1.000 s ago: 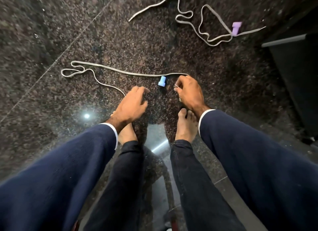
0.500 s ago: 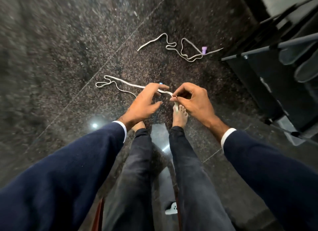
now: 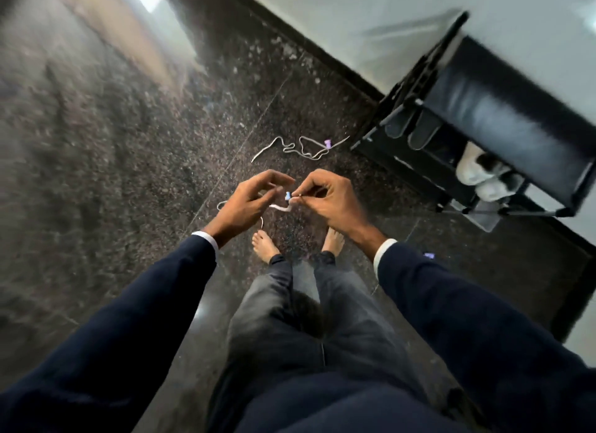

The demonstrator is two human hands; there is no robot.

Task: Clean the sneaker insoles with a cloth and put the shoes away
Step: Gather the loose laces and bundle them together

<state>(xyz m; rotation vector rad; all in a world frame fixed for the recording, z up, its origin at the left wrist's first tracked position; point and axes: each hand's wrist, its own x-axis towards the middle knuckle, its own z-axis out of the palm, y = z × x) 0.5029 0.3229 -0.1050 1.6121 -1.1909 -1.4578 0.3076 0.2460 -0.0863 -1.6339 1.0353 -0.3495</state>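
Head view: both hands are raised above the dark speckled floor (image 3: 113,181), in front of the person's bare feet (image 3: 264,247). The right hand (image 3: 329,200) has its fingers curled, with thumb and forefinger pinching the end of a white lace (image 3: 280,207) beside a small blue clip (image 3: 287,195) on that lace. The left hand (image 3: 248,200) is half open, fingers loosely bent; the lace runs under or through them and hangs below the hand, but motion blur hides whether they actually grip it. A second lace (image 3: 303,148) with a purple clip (image 3: 328,143) lies loose on the floor beyond the hands, apart from them. At the right, against the wall, stands a black rack (image 3: 516,132); a white sneaker (image 3: 477,171) sits on its lower level, and two flat grey insole-like shapes (image 3: 419,132) lean on the upper shelf.
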